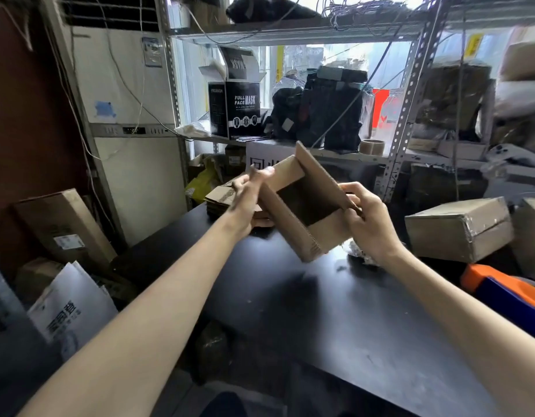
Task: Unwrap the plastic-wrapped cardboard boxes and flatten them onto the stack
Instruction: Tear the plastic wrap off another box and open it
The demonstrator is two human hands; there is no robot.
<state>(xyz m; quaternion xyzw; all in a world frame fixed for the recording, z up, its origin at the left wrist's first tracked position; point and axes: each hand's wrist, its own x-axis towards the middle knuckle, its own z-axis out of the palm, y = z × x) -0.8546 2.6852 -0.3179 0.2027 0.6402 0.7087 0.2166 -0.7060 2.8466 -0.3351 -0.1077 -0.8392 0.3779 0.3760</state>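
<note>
I hold an unwrapped brown cardboard box, open at both ends and tilted, in the air above the black table. My left hand grips its upper left panel, blurred by motion. My right hand grips the lower right corner, fingers curled round the edge. Behind the box, at the table's far left corner, lies a stack of flattened cardboard. A plastic-wrapped box sits on the table to the right, with part of another at the frame edge.
Crumpled clear plastic lies on the table under my right wrist. An orange and blue tape dispenser rests at the right edge. Metal shelving with a mask box, black bags and a tape roll stands behind. More cartons lean at the left.
</note>
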